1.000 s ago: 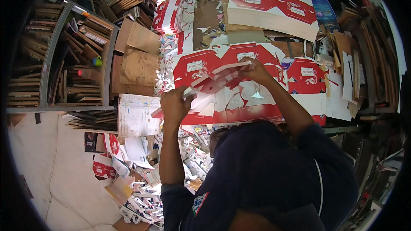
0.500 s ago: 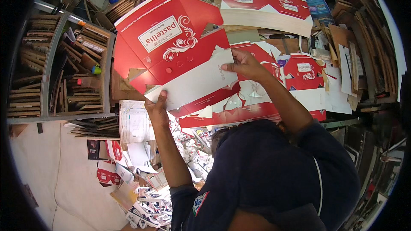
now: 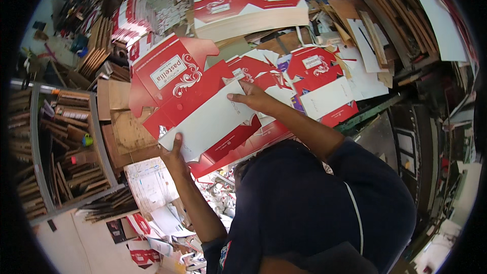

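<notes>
Both hands hold a red and white die-cut carton blank [image 3: 198, 102], unfolded, with a white label panel, a swirl pattern and a plain white strip. My left hand [image 3: 175, 157] grips the near left corner of that strip, thumb on top. My right hand [image 3: 251, 97] pinches its right end, thumb on top and the other fingers mostly hidden beneath. Under and to the right of the blank lie more red and white printed sheets [image 3: 274, 94]. Another printed carton blank [image 3: 315, 68] rests to the right, beside a white panel [image 3: 327, 99].
A thick stack of printed sheets [image 3: 248, 20] stands at the back. Metal shelving [image 3: 38, 147] full of wooden dies is at the left; more boards [image 3: 401, 15] lean at the far right. Paper offcuts [image 3: 218, 193] cover the floor below. A white pad [image 3: 151, 185] sits beside my left forearm.
The view has turned, shifting the surroundings. The carton blank looks lower and closer to the sheets beneath it, still in both hands with much the same grip.
</notes>
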The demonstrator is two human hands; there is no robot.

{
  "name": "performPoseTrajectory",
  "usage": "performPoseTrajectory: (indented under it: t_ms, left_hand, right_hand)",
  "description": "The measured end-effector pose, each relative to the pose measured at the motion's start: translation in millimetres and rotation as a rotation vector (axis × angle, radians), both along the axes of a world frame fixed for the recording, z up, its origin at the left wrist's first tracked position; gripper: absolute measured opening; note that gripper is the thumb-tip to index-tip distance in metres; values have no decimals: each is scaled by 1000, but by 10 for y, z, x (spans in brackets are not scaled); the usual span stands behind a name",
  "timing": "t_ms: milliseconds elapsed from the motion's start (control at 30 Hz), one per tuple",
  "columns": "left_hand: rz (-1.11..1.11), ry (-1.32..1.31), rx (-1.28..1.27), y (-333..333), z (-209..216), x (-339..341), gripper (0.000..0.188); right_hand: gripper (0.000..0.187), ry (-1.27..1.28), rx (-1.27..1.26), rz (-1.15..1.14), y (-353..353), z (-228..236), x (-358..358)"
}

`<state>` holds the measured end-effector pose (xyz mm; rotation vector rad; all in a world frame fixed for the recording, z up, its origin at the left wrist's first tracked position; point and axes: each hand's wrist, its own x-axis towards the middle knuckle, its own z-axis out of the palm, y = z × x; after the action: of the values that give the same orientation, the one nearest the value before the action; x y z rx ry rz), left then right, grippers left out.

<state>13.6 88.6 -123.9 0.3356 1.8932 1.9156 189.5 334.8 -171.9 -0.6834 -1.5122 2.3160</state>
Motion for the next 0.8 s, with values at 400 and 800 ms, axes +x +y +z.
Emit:
performPoseTrajectory:
  t_ms: [400,800]
  left_hand:
    - [-450,-214,-236,1055,-656,1308,52]
    - [-1282,-431,119,2280,-805,2680,56]
  right_hand:
    - [36,-465,62,-540,687,-411,1585]
    - [35,-670,309,-835,1703,-288,3710]
